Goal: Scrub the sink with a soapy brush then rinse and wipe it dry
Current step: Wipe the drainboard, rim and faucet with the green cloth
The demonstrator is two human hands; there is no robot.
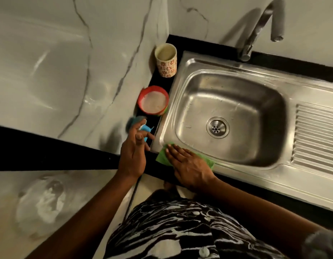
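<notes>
Right hand (188, 161): flat, fingers straight and together, pressing a green cloth (161, 157) onto the near-left corner of the sink (270, 128) rim. It presses the cloth and does not pinch it. The cloth's long axis runs along the sink's near rim, with the fingertips pointing to the sink's left edge.

Left hand (135, 146): just off the sink's left edge, over the black desk (68, 156). Its fingers are curled round a blue brush (143, 128), which is motion-blurred, so its bristle end can't be read.

Left of the sink: a red-rimmed bowl (153, 102) of pale liquid, with a flowered cup (165, 60) beyond it by the far-left corner. The faucet (255, 30) stands behind the sink's far rim, and no water is seen running.

Judgement: this is the wipe-dry stage, late in the task. The basin and drain (217, 127) lie right of and beyond the cloth, so the right hand is the nearer one and the stroke should run along the near rim toward the drainboard (317, 135).
</notes>
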